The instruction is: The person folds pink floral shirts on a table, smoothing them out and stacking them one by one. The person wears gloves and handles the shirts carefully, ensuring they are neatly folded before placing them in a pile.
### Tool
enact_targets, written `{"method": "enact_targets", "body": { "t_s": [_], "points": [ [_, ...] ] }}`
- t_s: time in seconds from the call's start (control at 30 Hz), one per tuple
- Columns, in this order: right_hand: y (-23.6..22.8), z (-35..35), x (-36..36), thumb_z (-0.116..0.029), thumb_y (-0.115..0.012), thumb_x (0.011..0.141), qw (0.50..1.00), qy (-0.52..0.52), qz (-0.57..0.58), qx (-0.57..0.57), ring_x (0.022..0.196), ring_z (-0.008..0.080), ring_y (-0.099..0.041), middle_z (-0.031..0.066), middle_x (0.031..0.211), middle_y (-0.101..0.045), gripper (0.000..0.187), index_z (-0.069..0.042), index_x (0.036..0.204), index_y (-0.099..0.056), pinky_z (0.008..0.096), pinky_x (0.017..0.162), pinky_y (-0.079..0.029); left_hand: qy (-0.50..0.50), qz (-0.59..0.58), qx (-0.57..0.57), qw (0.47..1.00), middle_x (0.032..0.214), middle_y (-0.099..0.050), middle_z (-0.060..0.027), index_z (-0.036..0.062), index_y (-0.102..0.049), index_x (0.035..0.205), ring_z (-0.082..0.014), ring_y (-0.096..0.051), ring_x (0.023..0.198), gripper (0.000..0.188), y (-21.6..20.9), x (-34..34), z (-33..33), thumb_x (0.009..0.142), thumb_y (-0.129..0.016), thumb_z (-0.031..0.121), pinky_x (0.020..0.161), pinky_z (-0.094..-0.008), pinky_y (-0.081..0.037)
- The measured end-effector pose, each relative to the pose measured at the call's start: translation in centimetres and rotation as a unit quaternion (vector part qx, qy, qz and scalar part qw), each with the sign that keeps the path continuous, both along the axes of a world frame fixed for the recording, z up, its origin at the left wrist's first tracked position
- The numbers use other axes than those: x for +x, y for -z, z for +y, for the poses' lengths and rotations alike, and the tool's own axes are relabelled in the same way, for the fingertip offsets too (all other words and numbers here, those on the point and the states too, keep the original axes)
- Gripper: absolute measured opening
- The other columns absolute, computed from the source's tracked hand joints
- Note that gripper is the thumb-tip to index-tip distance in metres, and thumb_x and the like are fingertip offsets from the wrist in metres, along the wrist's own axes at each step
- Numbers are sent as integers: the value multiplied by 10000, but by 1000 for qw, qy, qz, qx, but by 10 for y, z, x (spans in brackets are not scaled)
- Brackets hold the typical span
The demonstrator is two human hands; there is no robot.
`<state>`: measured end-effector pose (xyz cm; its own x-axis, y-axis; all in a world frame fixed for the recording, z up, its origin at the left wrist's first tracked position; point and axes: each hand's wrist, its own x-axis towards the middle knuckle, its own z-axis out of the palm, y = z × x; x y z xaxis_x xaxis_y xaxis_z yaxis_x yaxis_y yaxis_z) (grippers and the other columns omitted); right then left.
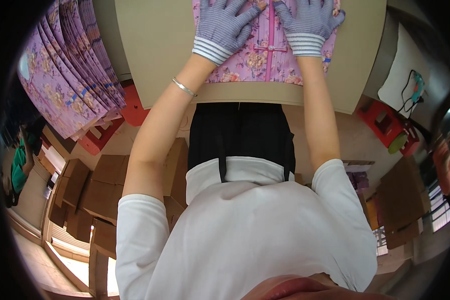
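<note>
Looks like a garment workshop tbh: floral piece (255, 61) at 12 o'clock, matching stack (55, 75) at 10, cardboard boxes (101, 197) around 8.

1. Garment (254, 61) lies on the table (160, 55), beneath left hand (217, 31) and right hand (309, 29).
2. Garment stack (60, 75) lies left of the table.
3. Stool (391, 127) stands near right.
4. Cardboard boxes (107, 170) stand near left.

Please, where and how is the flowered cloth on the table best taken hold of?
Probably by its near edge, from the near side: the flowered cloth lies flat on the table, and much of that edge is uncovered, as the left hand and right hand rest farther up. Pinching either side of the pink strip seems best.
</note>
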<state>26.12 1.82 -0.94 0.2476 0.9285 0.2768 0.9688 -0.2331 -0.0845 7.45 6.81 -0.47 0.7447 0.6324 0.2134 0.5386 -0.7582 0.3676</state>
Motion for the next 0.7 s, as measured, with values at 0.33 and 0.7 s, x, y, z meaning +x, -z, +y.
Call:
{"method": "enact_targets", "body": {
  "t_s": [0.33,0.7],
  "points": [
    [1,0,2,-483,-660,755,1000,6,19,-3,1373,332,-351,117,1450,-465,608,-99,1223,-606,661,1039,-252,-1,10,2,1000,1471,-420,-174,167,-576,1320,-440,-332,1381,562,2,0,-2,759,-584,187,1098,-687,-194],
    [-1,0,1,-504,-667,729,1000,13,13,-9,1352,331,-377,120,1433,-481,645,-98,1227,-607,659,1046,-248,15,6,-8,1000,1438,-468,-150,123,-557,1336,-419,-381,1355,580,-1,-1,-1,759,-590,165,1097,-672,-217]
  ]
}}
